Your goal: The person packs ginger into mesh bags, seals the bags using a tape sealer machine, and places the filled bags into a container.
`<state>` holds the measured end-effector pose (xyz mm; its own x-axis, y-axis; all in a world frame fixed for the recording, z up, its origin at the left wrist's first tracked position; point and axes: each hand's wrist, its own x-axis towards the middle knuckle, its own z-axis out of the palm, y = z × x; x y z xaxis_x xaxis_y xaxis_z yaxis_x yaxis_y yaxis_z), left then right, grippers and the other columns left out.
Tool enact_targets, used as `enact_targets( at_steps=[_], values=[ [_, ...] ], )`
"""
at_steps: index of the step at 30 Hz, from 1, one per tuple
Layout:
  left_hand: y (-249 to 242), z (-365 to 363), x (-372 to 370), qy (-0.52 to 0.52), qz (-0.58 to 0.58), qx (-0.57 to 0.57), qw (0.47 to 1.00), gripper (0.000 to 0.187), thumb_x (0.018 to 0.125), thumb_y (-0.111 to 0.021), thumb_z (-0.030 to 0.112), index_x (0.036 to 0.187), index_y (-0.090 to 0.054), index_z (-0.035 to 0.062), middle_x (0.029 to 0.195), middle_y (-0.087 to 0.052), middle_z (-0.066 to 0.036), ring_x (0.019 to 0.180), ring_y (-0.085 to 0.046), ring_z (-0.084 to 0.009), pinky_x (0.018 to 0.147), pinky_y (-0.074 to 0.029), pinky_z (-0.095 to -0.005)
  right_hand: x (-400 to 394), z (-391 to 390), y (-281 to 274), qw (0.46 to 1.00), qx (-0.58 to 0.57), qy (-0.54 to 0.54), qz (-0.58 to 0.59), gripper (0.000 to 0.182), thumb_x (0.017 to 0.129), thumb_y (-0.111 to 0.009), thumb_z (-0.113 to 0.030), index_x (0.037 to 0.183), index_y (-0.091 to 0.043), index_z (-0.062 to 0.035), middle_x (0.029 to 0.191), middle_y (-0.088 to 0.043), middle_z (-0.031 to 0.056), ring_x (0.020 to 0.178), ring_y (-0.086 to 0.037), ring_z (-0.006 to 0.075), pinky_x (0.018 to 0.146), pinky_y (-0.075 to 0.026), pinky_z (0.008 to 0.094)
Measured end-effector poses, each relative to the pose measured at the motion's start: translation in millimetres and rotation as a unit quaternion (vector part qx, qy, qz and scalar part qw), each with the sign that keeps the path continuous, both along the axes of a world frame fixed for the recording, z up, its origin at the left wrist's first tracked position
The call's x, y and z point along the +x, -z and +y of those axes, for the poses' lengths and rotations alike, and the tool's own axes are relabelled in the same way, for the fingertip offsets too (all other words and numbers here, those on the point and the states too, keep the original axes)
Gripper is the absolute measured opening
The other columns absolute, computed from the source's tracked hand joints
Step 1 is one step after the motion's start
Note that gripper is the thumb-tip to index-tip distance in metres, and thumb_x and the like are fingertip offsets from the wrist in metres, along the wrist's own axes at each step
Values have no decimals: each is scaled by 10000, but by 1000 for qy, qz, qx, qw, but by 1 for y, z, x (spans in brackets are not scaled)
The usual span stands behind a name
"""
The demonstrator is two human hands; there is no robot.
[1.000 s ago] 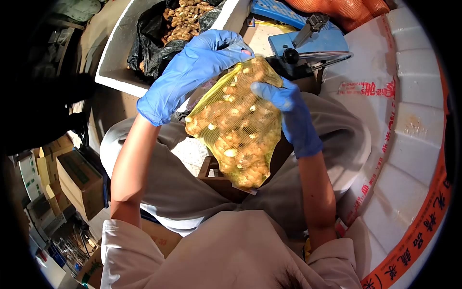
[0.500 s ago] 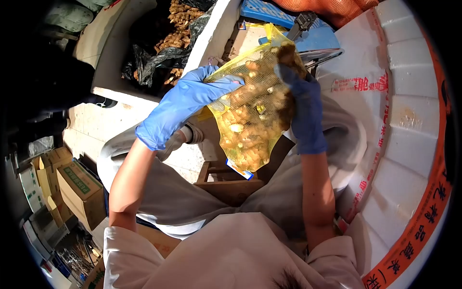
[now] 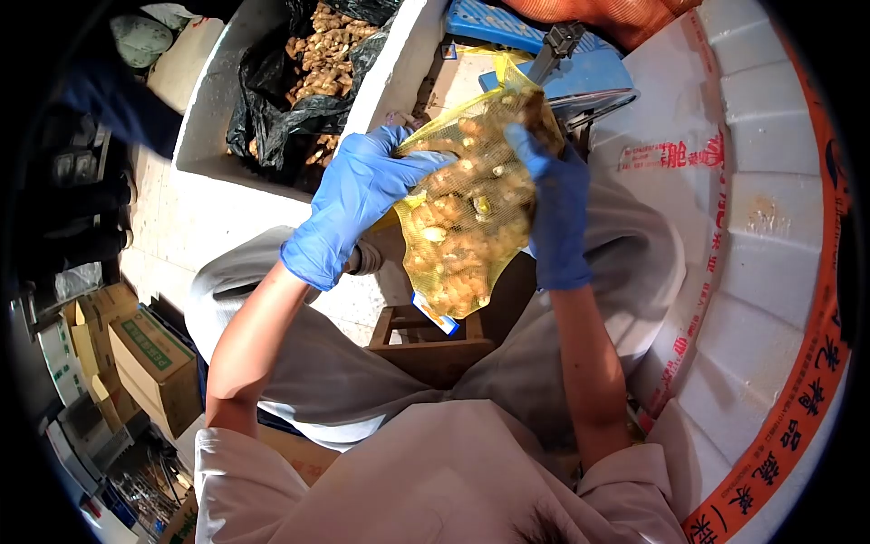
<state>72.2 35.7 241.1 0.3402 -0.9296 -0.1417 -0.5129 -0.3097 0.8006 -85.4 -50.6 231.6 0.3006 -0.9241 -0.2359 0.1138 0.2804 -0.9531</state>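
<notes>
From left to right, the left hand in a blue glove (image 3: 349, 204) is closed on the left edge of the yellow mesh bag filled with knobbly brown roots (image 3: 467, 213), and the bag's right side is grasped by the right hand in a blue glove (image 3: 557, 213). The bag is held in the air between the knees; its long axis is slanted, the broad end being directed to the upper right and the narrower end down, where a small white-and-blue label (image 3: 435, 314) is attached or lies very near. Around it, a brown cardboard box with a green label (image 3: 156, 372) is seen at far left on the pale tiled floor (image 3: 165, 261); then a white foam box (image 3: 388, 82), lined with black plastic (image 3: 292, 122) and holding loose brown roots (image 3: 324, 68); then a low wooden stool (image 3: 437, 355), a blue device (image 3: 594, 74) and a white wrapped surface with red characters (image 3: 675, 222). Two gloved hands, one mesh bag and one stool are counted; the roots inside cannot be counted surely.
</notes>
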Motion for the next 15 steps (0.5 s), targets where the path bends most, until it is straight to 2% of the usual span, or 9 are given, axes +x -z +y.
enact_targets(
  at_steps=[2, 4, 6, 8, 10, 11, 12, 14, 15],
  values=[
    [1, 1, -2, 4, -12, -15, 1000, 385, 699, -660, 337, 874, -587, 2, 542, -548, -138, 454, -503, -168, 478, -415, -268, -1, 2, 0, 1000, 1, -4, 15, 351, 712, -660, -170, 998, -560, 8, 904, -582, 20, 774, -523, 77, 709, -406, 212],
    [-2, 0, -7, 5, -114, -49, 992, 367, 697, -660, 332, 837, -576, 3, 503, -516, -144, 444, -513, -231, 467, -414, -287, 0, 4, 2, 1000, -21, 1, 23, 345, 712, -660, -163, 996, -561, 6, 900, -581, 18, 768, -521, 74, 707, -406, 211],
    [1, -3, -9, 1, -96, -12, 995, 361, 698, -659, 328, 824, -571, 2, 521, -513, -162, 467, -522, -251, 468, -416, -293, 1, 5, 2, 999, -44, 6, 31, 338, 712, -659, -156, 993, -562, 4, 895, -580, 15, 763, -519, 72, 705, -405, 210],
    [7, -3, -7, -3, -80, 27, 996, 355, 698, -657, 325, 811, -565, 2, 540, -511, -180, 490, -532, -272, 469, -417, -299, 3, 4, 0, 999, -8, 23, 44, 342, 715, -650, -132, 1011, -551, 7, 892, -574, 11, 756, -517, 68, 701, -404, 207],
    [5, -8, -6, 19, -85, -98, 991, 369, 716, -640, 345, 844, -574, 5, 583, -535, -161, 518, -538, -208, 500, -416, -285, 3, -1, 0, 999, -8, 25, 31, 351, 719, -644, -135, 1021, -543, 12, 897, -569, 10, 763, -517, 67, 698, -404, 206],
    [1, -7, -3, -1, 98, -25, 995, 391, 743, -614, 362, 887, -577, 0, 647, -566, -100, 589, -520, -138, 563, -417, -265, 2, -3, -1, 999, -8, 24, 20, 359, 724, -638, -138, 1032, -535, 17, 903, -564, 10, 771, -516, 66, 695, -403, 204],
    [-6, -7, 1, -8, 188, -18, 982, 421, 755, -600, 375, 923, -573, -10, 709, -576, -46, 658, -490, -107, 616, -412, -246, 1, -4, -2, 999, -8, 25, 19, 359, 724, -638, -138, 1032, -535, 17, 903, -564, 10, 771, -516, 66, 695, -403, 204],
    [-2, -13, 12, -22, 144, -82, 986, 460, 751, -603, 384, 961, -553, -23, 767, -578, -46, 670, -485, -101, 622, -417, -249, -1, -6, -3, 999, -1, 48, -22, 356, 742, -615, -139, 1043, -522, 29, 919, -556, 14, 807, -515, 68, 710, -404, 204],
    [-2, -19, 21, -5, 95, -99, 991, 440, 705, -657, 358, 930, -544, -2, 731, -552, -56, 632, -475, -120, 608, -414, -258, -2, -8, -2, 998, -3, 50, -24, 356, 742, -615, -139, 1043, -522, 29, 919, -556, 14, 807, -515, 68, 710, -404, 204]
  ],
)
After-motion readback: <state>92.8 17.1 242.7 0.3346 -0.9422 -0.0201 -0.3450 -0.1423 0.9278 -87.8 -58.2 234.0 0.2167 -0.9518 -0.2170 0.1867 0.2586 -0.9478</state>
